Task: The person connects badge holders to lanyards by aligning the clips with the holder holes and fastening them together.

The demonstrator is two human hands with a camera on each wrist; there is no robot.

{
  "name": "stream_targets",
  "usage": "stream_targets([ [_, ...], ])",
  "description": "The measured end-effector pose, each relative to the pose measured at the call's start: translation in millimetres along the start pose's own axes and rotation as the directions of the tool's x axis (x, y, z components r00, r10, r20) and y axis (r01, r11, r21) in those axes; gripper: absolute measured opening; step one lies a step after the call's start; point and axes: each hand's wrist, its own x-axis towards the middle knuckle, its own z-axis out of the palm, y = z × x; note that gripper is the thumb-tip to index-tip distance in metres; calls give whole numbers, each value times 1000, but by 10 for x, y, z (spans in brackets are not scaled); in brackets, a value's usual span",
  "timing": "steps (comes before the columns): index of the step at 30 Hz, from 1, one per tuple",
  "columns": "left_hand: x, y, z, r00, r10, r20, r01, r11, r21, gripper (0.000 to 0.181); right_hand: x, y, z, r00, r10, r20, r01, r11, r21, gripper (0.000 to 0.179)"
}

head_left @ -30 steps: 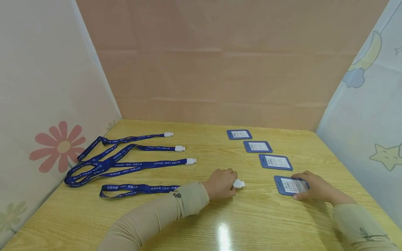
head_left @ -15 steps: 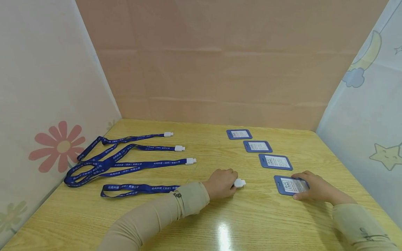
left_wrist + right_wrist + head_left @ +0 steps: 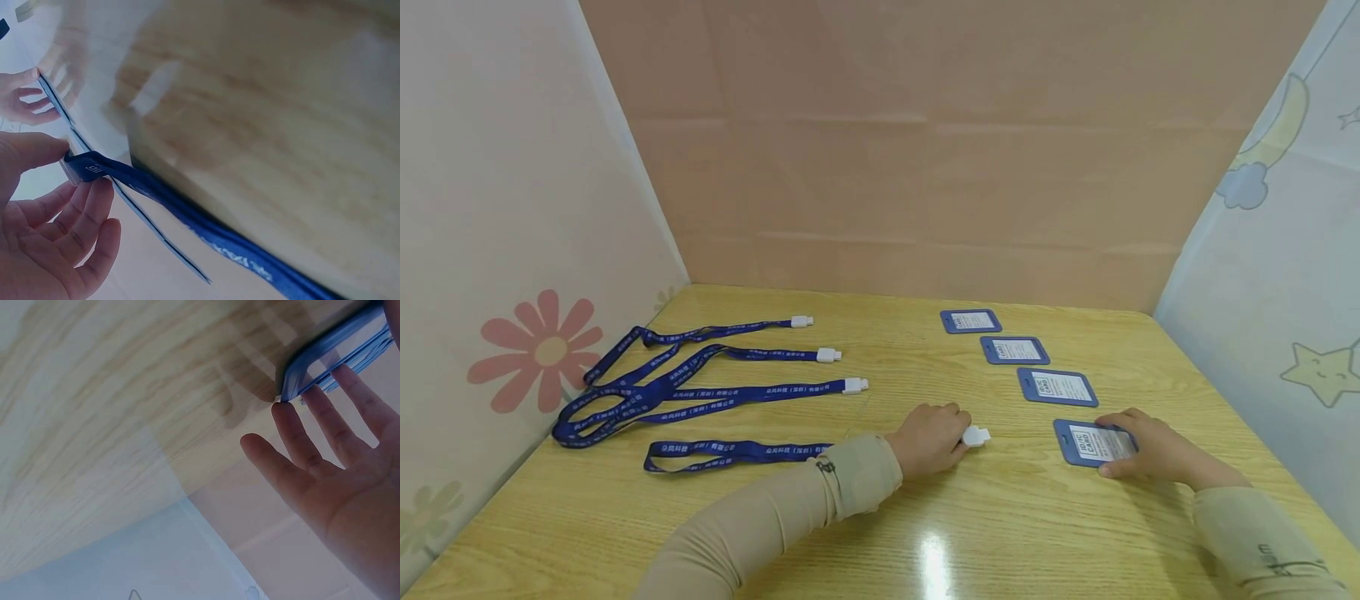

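Observation:
My left hand (image 3: 928, 437) pinches a blue lanyard (image 3: 752, 451) just behind its white plastic end clip (image 3: 975, 437), which pokes out past the fingertips. In the left wrist view, thumb and fingers pinch the blue strap (image 3: 169, 200) from both sides. To the right, my right hand (image 3: 1157, 450) holds the right end of the nearest blue ID card holder (image 3: 1086, 442), thumb at the near edge and fingers over the far one. The right wrist view has fingertips against the holder's edge (image 3: 312, 359). A short gap separates the clip from the holder's slotted end.
Three more lanyards (image 3: 715, 392) lie at the left, their straps overlapping and white clips pointing right. Behind the held holder, three further card holders (image 3: 1057, 387) run in a diagonal row. Walls (image 3: 925, 167) close off the wooden table (image 3: 1000, 533) at back and sides.
The pinched lanyard has slid slightly rightward, its clip turning a little and its loop trailing along. My right hand and the card holder have stayed nearly still.

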Motion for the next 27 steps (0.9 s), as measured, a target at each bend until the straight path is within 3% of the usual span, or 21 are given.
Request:
stream_targets([
  [13,5,9,0,1000,7,1,-7,1000,4,16,4,12,5,1000,8,2,-8,1000,7,77],
  [27,23,38,-27,999,-37,24,36,999,8,19,-20,-1,9,1000,-17,-16,17,1000,-7,77],
])
